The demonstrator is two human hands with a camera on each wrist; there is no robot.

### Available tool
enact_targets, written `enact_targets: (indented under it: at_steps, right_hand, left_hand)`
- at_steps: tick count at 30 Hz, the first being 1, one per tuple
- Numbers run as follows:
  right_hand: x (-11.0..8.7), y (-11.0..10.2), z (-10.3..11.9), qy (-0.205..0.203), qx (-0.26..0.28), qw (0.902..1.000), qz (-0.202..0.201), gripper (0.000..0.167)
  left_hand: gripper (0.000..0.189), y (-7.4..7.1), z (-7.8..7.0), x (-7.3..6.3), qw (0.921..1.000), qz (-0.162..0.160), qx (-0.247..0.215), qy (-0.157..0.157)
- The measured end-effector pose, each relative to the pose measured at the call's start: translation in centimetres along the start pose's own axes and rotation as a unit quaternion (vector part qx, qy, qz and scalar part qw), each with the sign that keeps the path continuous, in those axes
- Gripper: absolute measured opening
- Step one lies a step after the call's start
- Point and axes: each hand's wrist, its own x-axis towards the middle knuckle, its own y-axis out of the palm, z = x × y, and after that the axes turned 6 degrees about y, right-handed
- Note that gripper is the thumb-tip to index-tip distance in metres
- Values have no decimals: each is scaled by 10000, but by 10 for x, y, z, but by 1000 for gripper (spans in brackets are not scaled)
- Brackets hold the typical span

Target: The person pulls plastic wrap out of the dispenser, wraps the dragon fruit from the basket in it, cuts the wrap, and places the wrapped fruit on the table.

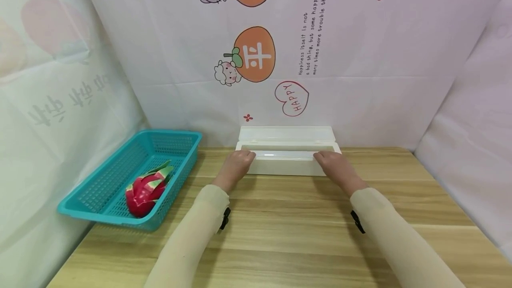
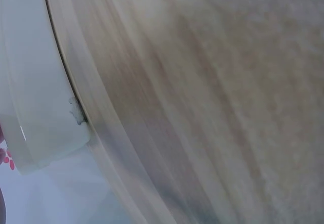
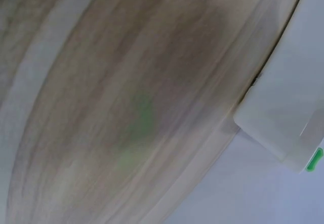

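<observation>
A long white lidded box, much like a cling film dispenser, sits at the back of the table with its lid raised against the wall cloth. My left hand grips the left end of its front rim, fingers curled. At the opposite end my right hand does the same. Between the hands runs a pale glossy strip along the rim; whether the fingers also pinch it, I cannot tell. In the right wrist view, a small green piece shows at the end of the box.
A turquoise plastic basket on the left holds a red dragon fruit with green-tipped scales. White printed cloth hangs behind the wooden table and along both sides, close behind the box.
</observation>
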Motion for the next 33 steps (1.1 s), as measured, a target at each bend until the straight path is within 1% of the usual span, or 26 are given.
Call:
enact_targets:
  at_steps: [3, 7, 14, 16, 18, 23, 25, 28, 33]
  right_hand:
    - [0, 3, -1, -127, -93, 9998, -112, 30]
    - [0, 3, -3, -188, -135, 9996, -145, 29]
    - [3, 0, -4, -518, -172, 9980, -330, 29]
    - [3, -2, -4, -601, -169, 9973, -382, 30]
    - [4, -4, -4, -672, -158, 9966, -448, 30]
    - [4, -8, -4, -846, -99, 9947, -577, 30]
    - [3, -10, -4, -884, -94, 9944, -564, 29]
    - [3, -13, -4, -874, -128, 9948, -509, 29]
    - [2, -20, -2, -773, -112, 9954, -561, 31]
  left_hand:
    - [13, -1, 1, 0, 9999, -85, 9, 60]
    - [13, -3, 0, 1, 9997, -194, 25, 128]
    - [16, -5, 2, 1, 9998, -63, 34, 179]
    - [16, -5, 2, 1, 9997, -75, 37, 222]
    - [16, -5, 3, 1, 9994, -138, 80, 306]
    - [11, -5, 5, 0, 9971, -423, 237, 585]
    - [11, -6, 6, -1, 9963, -498, 240, 656]
    - [10, -10, 6, -1, 9960, -520, 158, 712]
    - [11, -18, 5, 0, 9965, -477, 21, 687]
